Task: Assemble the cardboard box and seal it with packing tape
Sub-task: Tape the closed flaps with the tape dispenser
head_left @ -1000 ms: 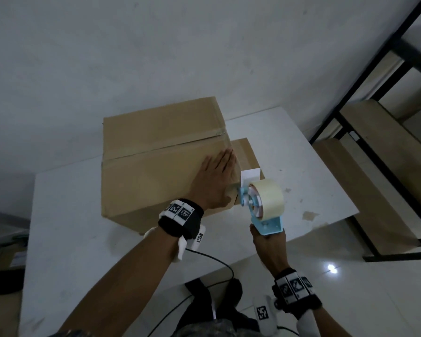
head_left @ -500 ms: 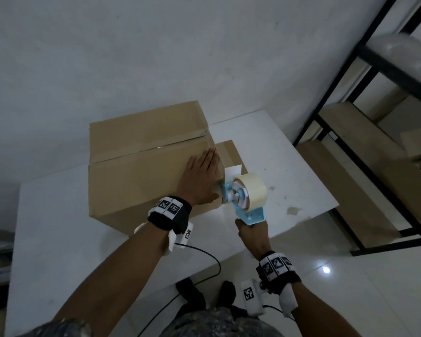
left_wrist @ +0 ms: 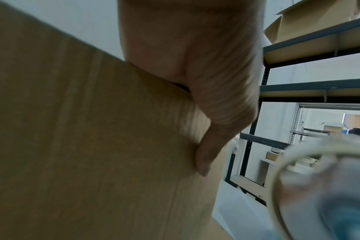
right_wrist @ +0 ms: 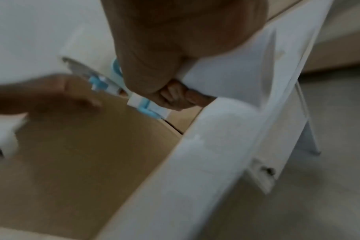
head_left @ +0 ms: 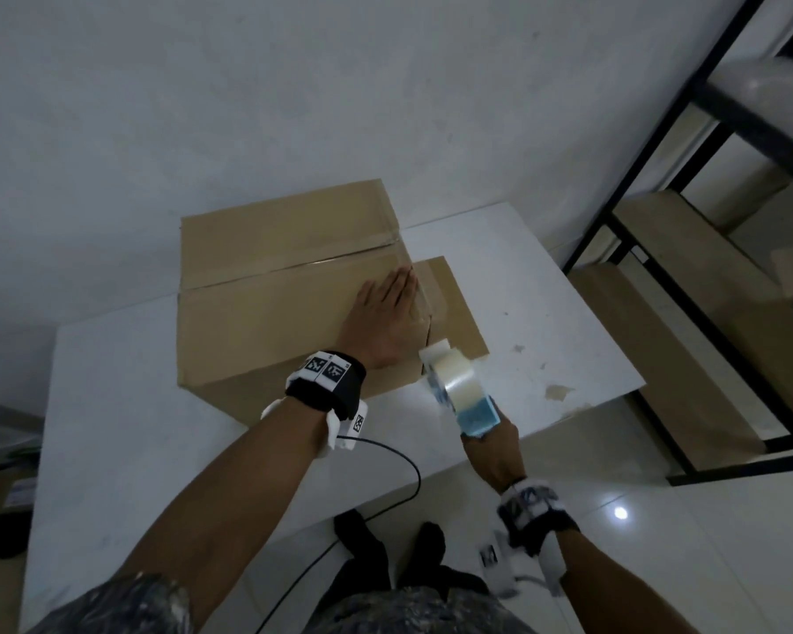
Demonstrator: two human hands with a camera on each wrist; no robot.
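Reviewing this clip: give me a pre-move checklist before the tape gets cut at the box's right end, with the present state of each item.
1. Left hand flat on the cardboard box, steadying it: ok.
2. Right hand grips the tape dispenser: ok.
3. Tape laid along the top seam: ok.
4. Tape pressed down over the right-end face: cannot tell.
5. Box fully on the white table: ok.
6. Dispenser blade touching the tape: cannot tell, blurred.
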